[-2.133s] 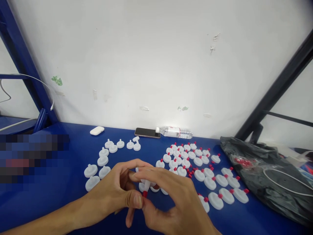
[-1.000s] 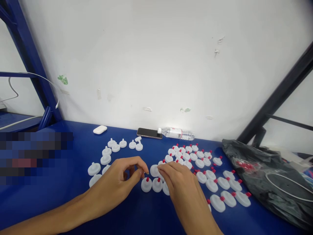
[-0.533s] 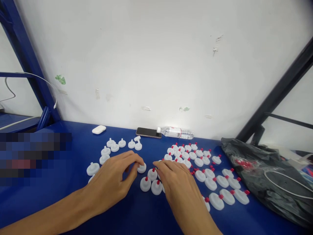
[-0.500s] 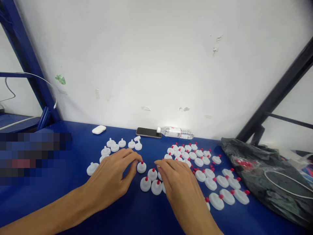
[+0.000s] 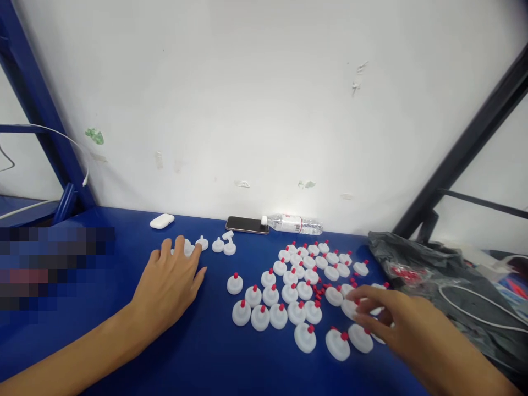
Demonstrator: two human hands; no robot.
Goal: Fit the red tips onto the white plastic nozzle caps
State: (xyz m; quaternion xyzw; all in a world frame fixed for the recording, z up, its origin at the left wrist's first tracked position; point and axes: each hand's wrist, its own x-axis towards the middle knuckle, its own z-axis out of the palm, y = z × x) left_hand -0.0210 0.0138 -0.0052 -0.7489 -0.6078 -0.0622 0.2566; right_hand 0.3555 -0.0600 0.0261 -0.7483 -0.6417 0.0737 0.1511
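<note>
My left hand (image 5: pixel 169 280) reaches with spread fingers over several plain white spouted lids (image 5: pixel 202 242), partly covering them. Whether its fingertips touch a lid cannot be made out. On the right, my right hand (image 5: pixel 396 316) hovers with thumb and fingers apart over white lids with red tips, hiding some; nothing shows between its fingers. Many more red-tipped white lids (image 5: pixel 278 316) stand spout-up across the middle of the table. Among them lies a small heap of loose red caps (image 5: pixel 319 291). One red-tipped lid (image 5: pixel 235 284) stands a little apart at the group's left edge.
Along the wall lie a white case (image 5: pixel 162 221), a phone (image 5: pixel 247 225) and a clear water bottle (image 5: pixel 292 223) on its side. A dark plastic bag (image 5: pixel 396 247) carries a clear packet of red pieces (image 5: pixel 410 272) and a white cable. Blue table (image 5: pixel 214 357) beneath.
My left hand has let go of the red-tipped lid and moved left to the plain lids. My right hand has swung right, uncovering the middle lids and loose red caps. The view shifted slightly.
</note>
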